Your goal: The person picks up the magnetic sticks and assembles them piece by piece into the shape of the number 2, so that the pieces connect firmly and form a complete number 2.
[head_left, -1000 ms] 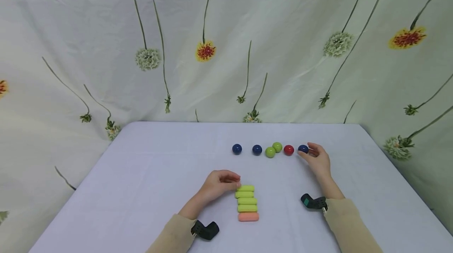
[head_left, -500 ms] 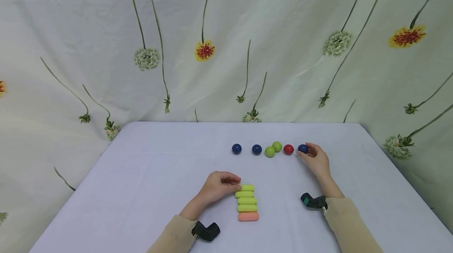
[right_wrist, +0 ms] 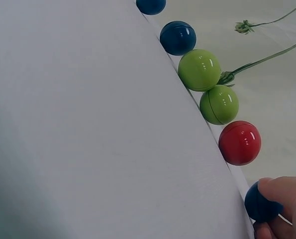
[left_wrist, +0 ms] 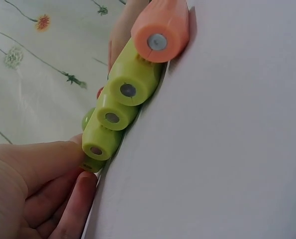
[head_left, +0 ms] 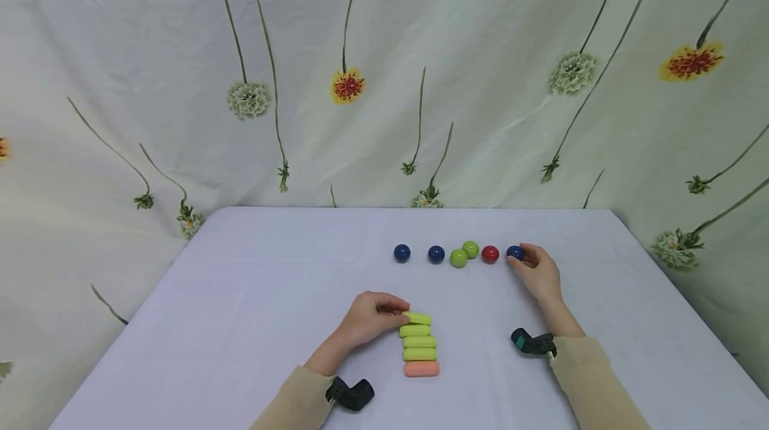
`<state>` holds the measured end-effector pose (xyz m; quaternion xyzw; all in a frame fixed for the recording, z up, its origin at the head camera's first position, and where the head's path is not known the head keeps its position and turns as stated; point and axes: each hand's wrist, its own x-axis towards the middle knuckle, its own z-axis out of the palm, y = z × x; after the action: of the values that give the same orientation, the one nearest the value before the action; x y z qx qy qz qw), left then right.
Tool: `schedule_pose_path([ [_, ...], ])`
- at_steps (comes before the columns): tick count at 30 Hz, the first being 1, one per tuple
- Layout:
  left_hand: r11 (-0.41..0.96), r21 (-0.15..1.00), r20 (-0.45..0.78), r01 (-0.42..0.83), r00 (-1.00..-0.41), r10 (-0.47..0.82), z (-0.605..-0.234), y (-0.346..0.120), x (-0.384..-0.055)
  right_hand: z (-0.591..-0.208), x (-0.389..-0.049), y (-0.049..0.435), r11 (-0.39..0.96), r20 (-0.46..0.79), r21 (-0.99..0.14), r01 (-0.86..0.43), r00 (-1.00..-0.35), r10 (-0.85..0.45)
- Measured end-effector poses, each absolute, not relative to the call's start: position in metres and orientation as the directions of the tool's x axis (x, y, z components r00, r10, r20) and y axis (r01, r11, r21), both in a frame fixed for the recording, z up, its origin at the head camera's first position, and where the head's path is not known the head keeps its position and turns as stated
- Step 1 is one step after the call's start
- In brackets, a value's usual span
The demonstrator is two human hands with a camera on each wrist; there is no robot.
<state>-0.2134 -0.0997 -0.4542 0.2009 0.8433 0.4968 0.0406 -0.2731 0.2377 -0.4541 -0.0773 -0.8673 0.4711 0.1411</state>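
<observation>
My left hand [head_left: 369, 315] pinches the near end of the farthest yellow-green magnetic rod [head_left: 418, 318] between thumb and finger. That rod lies slightly askew to the others. Below it, more yellow-green rods [head_left: 419, 342] and one salmon-pink rod [head_left: 422, 368] lie side by side in a column. Metal discs show in the rod ends in the left wrist view, such as on the pink rod [left_wrist: 160, 32]. At the far right, my right hand [head_left: 539, 275] pinches a blue ball [head_left: 515, 253], whose right side the fingers partly hide. In the right wrist view the thumb presses on this blue ball [right_wrist: 259, 204].
Left of the held ball, a red ball [head_left: 490, 254], two green balls [head_left: 459, 258] and two more blue balls [head_left: 402, 253] form a loose row. The white-covered table [head_left: 270, 296] ends at a flower-patterned cloth [head_left: 384, 149] behind. Black wrist cameras [head_left: 354, 394] sit at both sleeves.
The farthest yellow-green rod has tilted a little, its left end rising away from the rod below. My left hand has shifted very slightly; my right hand stays at the blue ball.
</observation>
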Motion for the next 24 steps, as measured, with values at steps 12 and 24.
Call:
schedule_pose_path([
  [12,0.428,0.850,0.144,0.307,-0.917,0.372,-0.4549,-0.0998,-0.2120,-0.4551,-0.2688,0.2348,0.536,0.145,-0.843,0.042,-0.942,0.302],
  [24,0.366,0.887,0.153,0.281,-0.928,0.341,-0.4596,-0.0993,-0.2187,-0.4550,-0.2629,0.2328,0.450,0.119,-0.891,0.060,-0.926,0.359],
])
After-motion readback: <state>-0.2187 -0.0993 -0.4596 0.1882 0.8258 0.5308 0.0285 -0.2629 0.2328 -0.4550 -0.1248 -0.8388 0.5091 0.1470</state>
